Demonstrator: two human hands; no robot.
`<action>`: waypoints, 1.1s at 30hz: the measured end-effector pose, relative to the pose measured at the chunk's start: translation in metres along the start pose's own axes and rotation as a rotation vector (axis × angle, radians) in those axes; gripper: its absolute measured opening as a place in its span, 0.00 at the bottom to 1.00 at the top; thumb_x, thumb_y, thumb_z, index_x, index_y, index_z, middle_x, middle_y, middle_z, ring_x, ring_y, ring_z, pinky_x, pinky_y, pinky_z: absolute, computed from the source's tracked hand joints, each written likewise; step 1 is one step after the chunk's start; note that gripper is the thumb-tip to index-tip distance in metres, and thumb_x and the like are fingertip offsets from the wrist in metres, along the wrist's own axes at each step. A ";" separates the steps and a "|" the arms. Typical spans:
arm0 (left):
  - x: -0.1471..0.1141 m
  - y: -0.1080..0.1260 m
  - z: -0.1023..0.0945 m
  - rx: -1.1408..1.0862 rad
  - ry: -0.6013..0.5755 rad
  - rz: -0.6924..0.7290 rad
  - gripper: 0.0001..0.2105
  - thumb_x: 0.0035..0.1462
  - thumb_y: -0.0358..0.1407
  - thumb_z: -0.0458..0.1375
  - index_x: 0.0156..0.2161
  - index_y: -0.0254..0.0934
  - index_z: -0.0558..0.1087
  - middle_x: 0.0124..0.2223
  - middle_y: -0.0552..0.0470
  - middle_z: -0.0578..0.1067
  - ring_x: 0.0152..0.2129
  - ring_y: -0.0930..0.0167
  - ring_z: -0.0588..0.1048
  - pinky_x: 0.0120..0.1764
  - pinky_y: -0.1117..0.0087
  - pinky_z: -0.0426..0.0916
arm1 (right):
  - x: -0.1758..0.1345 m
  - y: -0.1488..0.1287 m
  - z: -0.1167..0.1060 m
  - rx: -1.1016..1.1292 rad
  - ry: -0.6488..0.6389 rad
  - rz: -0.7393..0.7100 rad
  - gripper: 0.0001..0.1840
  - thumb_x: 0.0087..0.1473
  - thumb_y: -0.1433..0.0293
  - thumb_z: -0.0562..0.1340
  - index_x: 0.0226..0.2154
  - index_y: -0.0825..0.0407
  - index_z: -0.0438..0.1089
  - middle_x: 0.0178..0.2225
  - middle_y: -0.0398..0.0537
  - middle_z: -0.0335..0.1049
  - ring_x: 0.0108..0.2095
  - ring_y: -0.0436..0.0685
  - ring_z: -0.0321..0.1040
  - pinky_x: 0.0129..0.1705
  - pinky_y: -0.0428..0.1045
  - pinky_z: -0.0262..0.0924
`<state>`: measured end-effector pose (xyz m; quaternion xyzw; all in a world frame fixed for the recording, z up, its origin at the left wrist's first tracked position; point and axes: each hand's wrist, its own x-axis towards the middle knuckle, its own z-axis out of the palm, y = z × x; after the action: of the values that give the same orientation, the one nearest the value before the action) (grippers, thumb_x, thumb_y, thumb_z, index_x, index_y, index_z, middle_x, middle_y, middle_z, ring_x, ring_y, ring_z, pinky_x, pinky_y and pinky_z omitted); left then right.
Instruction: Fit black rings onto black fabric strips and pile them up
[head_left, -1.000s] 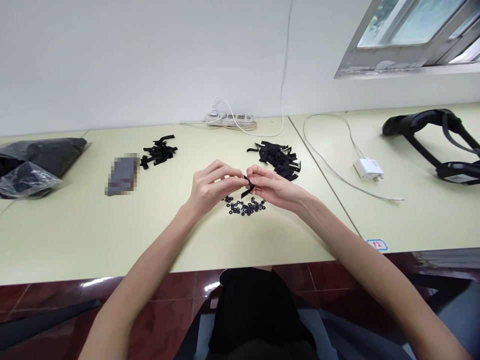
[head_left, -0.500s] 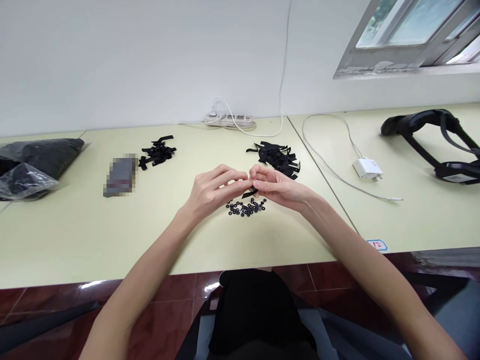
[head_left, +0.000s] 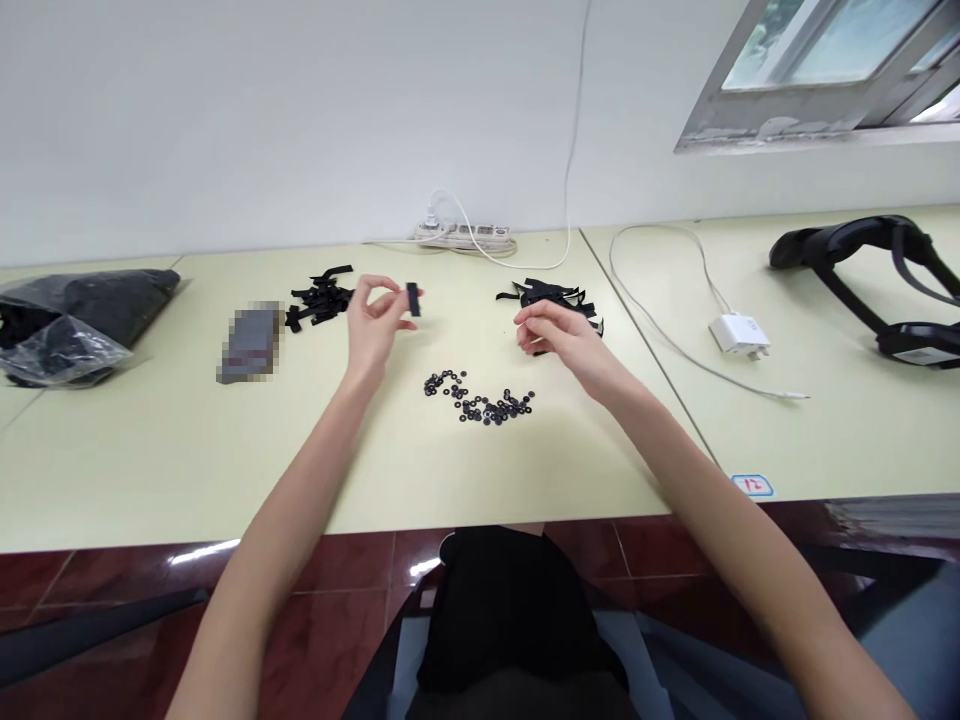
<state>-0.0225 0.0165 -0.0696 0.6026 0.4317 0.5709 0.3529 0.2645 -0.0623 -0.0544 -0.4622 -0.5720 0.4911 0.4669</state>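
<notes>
A short black fabric strip (head_left: 413,299) is pinched between the thumb and fingers of my left hand (head_left: 373,318), held up over the table. Just left of that hand lies a pile of black strips (head_left: 321,298). My right hand (head_left: 559,335) hovers at the near side of a second pile of black strips (head_left: 551,292) and partly covers it. Its fingers are loosely curled, a little apart, with nothing visible in them. Between and below my hands, many small black rings (head_left: 495,408) are scattered on the table.
A pixelated grey object (head_left: 251,342) and a clear plastic bag with dark contents (head_left: 90,320) lie left. A power strip (head_left: 465,237) stands by the wall. To the right are a white charger (head_left: 739,335) with its cable and a black headset (head_left: 885,290).
My hands have moved apart. The left one has gone left and up with a black strip, while the right has shifted up and right to the right-hand pile. More rings are now uncovered.
</notes>
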 end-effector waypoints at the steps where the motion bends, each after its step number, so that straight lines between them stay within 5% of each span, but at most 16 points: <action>1: 0.007 -0.006 -0.009 -0.027 0.074 -0.038 0.21 0.60 0.49 0.72 0.44 0.43 0.66 0.43 0.49 0.84 0.45 0.65 0.84 0.32 0.72 0.78 | 0.003 0.003 -0.007 -0.080 0.061 -0.030 0.08 0.62 0.62 0.63 0.40 0.47 0.74 0.35 0.47 0.77 0.41 0.58 0.74 0.50 0.55 0.69; 7: 0.027 -0.028 -0.047 -0.050 0.387 -0.171 0.11 0.56 0.38 0.70 0.42 0.42 0.74 0.47 0.50 0.84 0.41 0.69 0.83 0.30 0.76 0.75 | 0.015 0.025 -0.055 -0.662 0.374 -0.104 0.12 0.60 0.71 0.57 0.41 0.48 0.77 0.39 0.53 0.81 0.42 0.63 0.76 0.52 0.59 0.67; 11: 0.030 -0.031 -0.058 -0.100 0.512 -0.196 0.06 0.62 0.34 0.65 0.44 0.41 0.78 0.53 0.49 0.84 0.41 0.71 0.84 0.31 0.77 0.76 | 0.016 0.033 -0.063 -0.840 0.219 -0.162 0.13 0.61 0.69 0.58 0.39 0.48 0.80 0.43 0.55 0.80 0.45 0.65 0.73 0.50 0.59 0.67; 18: 0.034 -0.033 -0.071 -0.233 0.538 -0.355 0.16 0.64 0.28 0.59 0.56 0.40 0.76 0.64 0.43 0.77 0.53 0.64 0.84 0.38 0.73 0.80 | 0.014 0.041 -0.049 -0.923 -0.046 -0.208 0.09 0.60 0.64 0.65 0.41 0.47 0.81 0.43 0.53 0.76 0.52 0.69 0.70 0.54 0.62 0.65; 23: 0.041 -0.041 -0.085 -0.347 0.452 -0.383 0.28 0.63 0.30 0.63 0.67 0.46 0.67 0.64 0.46 0.76 0.55 0.68 0.82 0.45 0.72 0.79 | 0.015 0.042 -0.047 -0.913 -0.077 -0.218 0.08 0.60 0.65 0.65 0.38 0.48 0.79 0.43 0.55 0.77 0.51 0.70 0.69 0.53 0.63 0.65; 26: 0.048 -0.044 -0.097 -0.151 0.193 -0.214 0.19 0.68 0.46 0.63 0.60 0.45 0.69 0.55 0.49 0.79 0.57 0.70 0.79 0.45 0.72 0.76 | 0.015 0.039 -0.043 -0.862 -0.056 -0.236 0.06 0.61 0.65 0.65 0.35 0.48 0.77 0.40 0.54 0.78 0.49 0.69 0.70 0.51 0.63 0.66; 28: 0.050 -0.043 -0.097 0.008 0.028 -0.105 0.22 0.72 0.59 0.54 0.52 0.41 0.70 0.50 0.52 0.80 0.55 0.71 0.77 0.44 0.71 0.73 | 0.015 0.034 -0.039 -0.754 0.001 -0.242 0.06 0.61 0.63 0.66 0.34 0.47 0.76 0.38 0.53 0.80 0.46 0.68 0.73 0.50 0.63 0.67; 30: 0.047 -0.038 -0.082 0.042 -0.027 -0.064 0.27 0.73 0.62 0.47 0.48 0.39 0.71 0.50 0.54 0.80 0.51 0.73 0.77 0.41 0.71 0.70 | 0.014 0.027 -0.032 -0.563 0.058 -0.231 0.08 0.61 0.60 0.68 0.36 0.47 0.77 0.37 0.51 0.81 0.42 0.64 0.75 0.49 0.62 0.69; 33: 0.026 -0.020 -0.038 0.012 -0.080 -0.034 0.21 0.67 0.53 0.61 0.55 0.41 0.71 0.58 0.54 0.77 0.44 0.75 0.78 0.38 0.73 0.71 | 0.009 0.014 -0.019 -0.283 0.057 -0.188 0.13 0.60 0.55 0.71 0.38 0.47 0.77 0.39 0.50 0.83 0.41 0.61 0.78 0.48 0.59 0.70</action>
<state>-0.0635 0.0455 -0.0742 0.6195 0.4310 0.5376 0.3760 0.2829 -0.0499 -0.0665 -0.4815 -0.6626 0.3469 0.4569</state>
